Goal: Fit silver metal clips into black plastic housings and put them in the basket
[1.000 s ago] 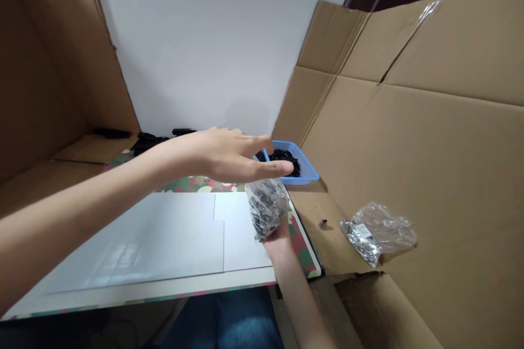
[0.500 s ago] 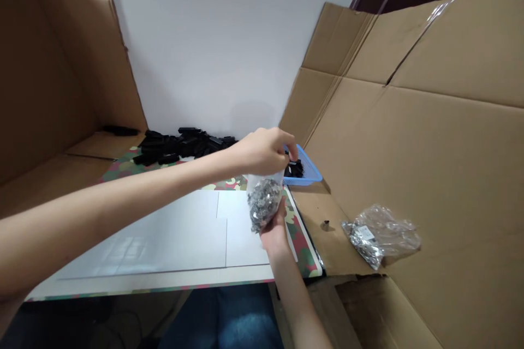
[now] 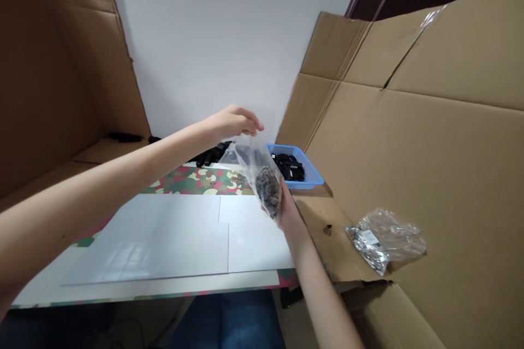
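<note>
A clear plastic bag (image 3: 249, 155) of small dark metallic pieces (image 3: 268, 191) is held in the air, tilted, over the back right of the white board. My right hand (image 3: 287, 208) is wrapped round the bag's full lower part from the right, its fingers mostly hidden behind it. Above, my left hand (image 3: 239, 121) has its fingers bent down and closed at the bag's upper edge. The bag's top is stretched up and left between the hands. What the pieces are exactly is too small to tell.
White boards (image 3: 172, 237) lie on a camouflage-patterned mat (image 3: 196, 181). Behind are black parts (image 3: 210, 157) and a blue basket (image 3: 315, 177) holding more. Another clear bag (image 3: 385, 237) lies right, near a small dark piece (image 3: 328, 227). Cardboard walls (image 3: 429, 152) flank the table.
My left hand has moved up and to the left, drawing the bag's top out. The bag's filled part and my right hand have shifted slightly right and up, uncovering more of the basket.
</note>
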